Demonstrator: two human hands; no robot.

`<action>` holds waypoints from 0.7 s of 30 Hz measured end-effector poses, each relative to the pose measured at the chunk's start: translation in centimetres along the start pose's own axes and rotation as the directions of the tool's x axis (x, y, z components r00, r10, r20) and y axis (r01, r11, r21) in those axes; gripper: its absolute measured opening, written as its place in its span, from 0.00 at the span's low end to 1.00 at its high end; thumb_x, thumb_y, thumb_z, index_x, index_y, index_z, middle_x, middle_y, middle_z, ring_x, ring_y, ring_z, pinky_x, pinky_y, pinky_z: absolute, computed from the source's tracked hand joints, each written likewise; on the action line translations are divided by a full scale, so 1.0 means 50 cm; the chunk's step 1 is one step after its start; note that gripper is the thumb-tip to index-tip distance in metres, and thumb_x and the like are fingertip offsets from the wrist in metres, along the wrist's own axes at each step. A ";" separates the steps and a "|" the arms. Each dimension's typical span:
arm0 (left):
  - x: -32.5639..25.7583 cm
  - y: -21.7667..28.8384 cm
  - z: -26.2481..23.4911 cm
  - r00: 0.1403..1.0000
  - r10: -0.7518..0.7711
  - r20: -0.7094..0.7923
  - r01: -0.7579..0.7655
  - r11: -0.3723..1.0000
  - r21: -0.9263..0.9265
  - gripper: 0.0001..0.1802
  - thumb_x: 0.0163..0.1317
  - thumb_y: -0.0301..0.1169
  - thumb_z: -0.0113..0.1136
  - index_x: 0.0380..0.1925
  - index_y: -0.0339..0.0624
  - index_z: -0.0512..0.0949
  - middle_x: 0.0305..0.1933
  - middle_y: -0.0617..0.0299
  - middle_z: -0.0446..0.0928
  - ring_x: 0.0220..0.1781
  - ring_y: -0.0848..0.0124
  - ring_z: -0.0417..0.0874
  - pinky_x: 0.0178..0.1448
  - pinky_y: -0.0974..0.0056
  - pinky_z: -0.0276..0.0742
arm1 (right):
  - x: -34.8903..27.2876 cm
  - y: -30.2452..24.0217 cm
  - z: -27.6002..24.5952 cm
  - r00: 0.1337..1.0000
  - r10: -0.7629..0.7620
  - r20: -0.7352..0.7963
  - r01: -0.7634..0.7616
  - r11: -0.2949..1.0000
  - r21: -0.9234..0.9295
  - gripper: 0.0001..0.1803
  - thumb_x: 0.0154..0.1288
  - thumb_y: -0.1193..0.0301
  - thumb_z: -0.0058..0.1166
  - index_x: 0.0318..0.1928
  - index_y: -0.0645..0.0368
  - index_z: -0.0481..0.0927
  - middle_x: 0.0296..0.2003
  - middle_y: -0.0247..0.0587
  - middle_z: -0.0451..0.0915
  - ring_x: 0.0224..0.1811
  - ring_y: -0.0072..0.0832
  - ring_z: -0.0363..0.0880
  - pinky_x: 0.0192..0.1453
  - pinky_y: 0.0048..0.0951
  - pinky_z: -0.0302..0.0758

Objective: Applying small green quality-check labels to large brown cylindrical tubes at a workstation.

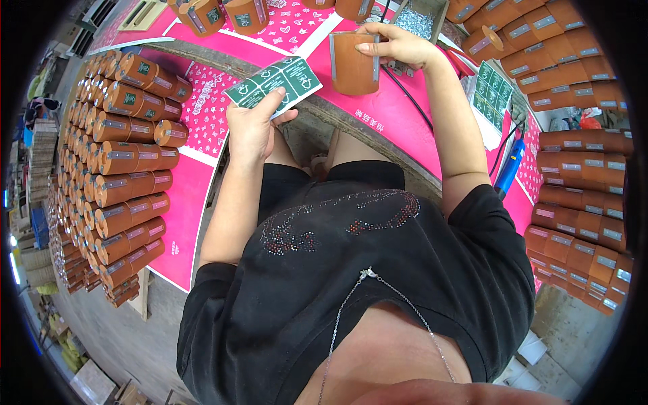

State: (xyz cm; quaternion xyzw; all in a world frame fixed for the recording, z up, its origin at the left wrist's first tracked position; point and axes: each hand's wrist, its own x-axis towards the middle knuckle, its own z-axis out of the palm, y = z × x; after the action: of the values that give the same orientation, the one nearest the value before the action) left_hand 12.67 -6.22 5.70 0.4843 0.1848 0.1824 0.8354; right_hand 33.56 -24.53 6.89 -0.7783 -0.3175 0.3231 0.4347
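In my left hand (pixel 254 129) is a sheet of green stickers (pixel 300 75) with white print, the thumb lying across its face. My right hand (pixel 403 46) grips a brown cylinder (pixel 347 64) by its upper right side. Metal strips run along the cylinder's left and right edges. The cylinder stands over the pink-covered table, to the right of the sheet; the two do not touch. Fingers of my right hand behind the cylinder are partly hidden.
Stacked brown cylinders (pixel 135 155) fill the left side, and more brown cylinders (pixel 580 162) are piled at the right. A pile of green sticker sheets (pixel 489 98), a blue-handled tool (pixel 511 165), a black cable (pixel 412 101) and a tray of small metal pieces (pixel 415 23) lie near my right arm.
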 end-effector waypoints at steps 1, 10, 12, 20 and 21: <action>0.002 -0.001 0.001 1.000 -0.001 0.007 0.001 1.000 -0.012 0.11 0.51 0.19 0.55 0.36 0.30 0.72 0.33 0.54 0.77 0.30 0.69 0.80 0.26 0.69 0.81 | 0.006 0.002 0.001 1.000 0.002 -0.003 -0.002 1.000 -0.008 0.20 0.54 0.57 0.55 0.43 0.54 0.72 0.32 0.32 0.72 0.34 0.18 0.68 0.34 0.21 0.66; 0.016 0.006 -0.002 0.996 -0.080 -0.040 0.073 0.988 -0.138 0.09 0.50 0.20 0.55 0.33 0.28 0.72 0.33 0.53 0.76 0.32 0.67 0.80 0.29 0.66 0.81 | 0.014 0.014 0.034 0.939 -0.302 -0.166 0.250 0.928 -0.276 0.24 0.41 0.56 0.64 0.34 0.57 0.72 0.34 0.40 0.75 0.36 0.29 0.73 0.42 0.26 0.68; 0.016 0.007 -0.002 0.995 -0.093 -0.041 0.085 0.985 -0.152 0.09 0.50 0.20 0.55 0.33 0.27 0.72 0.33 0.52 0.76 0.32 0.67 0.80 0.30 0.66 0.81 | 0.011 0.013 0.034 0.943 -0.278 -0.184 0.245 0.952 -0.183 0.23 0.41 0.57 0.64 0.34 0.57 0.73 0.33 0.39 0.75 0.38 0.28 0.73 0.43 0.26 0.68; 0.014 0.014 0.008 0.980 -0.198 -0.008 0.195 0.969 -0.150 0.10 0.49 0.20 0.57 0.34 0.28 0.72 0.33 0.54 0.76 0.34 0.68 0.79 0.34 0.69 0.81 | -0.026 0.035 0.043 0.919 -0.361 -0.161 0.354 0.933 -0.074 0.29 0.41 0.71 0.64 0.47 0.53 0.68 0.48 0.34 0.66 0.52 0.24 0.64 0.54 0.26 0.63; 0.013 0.013 0.009 0.982 -0.191 0.001 0.189 0.970 -0.156 0.10 0.49 0.20 0.57 0.34 0.28 0.72 0.33 0.54 0.76 0.34 0.68 0.79 0.34 0.69 0.81 | -0.034 0.042 0.049 0.919 -0.361 -0.159 0.353 0.933 -0.072 0.29 0.41 0.71 0.64 0.47 0.53 0.68 0.48 0.34 0.66 0.52 0.24 0.64 0.54 0.26 0.63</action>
State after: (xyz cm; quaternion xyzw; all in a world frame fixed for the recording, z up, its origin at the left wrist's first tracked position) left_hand 13.38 -5.94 6.41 0.3968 0.2215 0.1190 0.8828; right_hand 31.07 -25.57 4.42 -0.7409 -0.4227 0.1644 0.4953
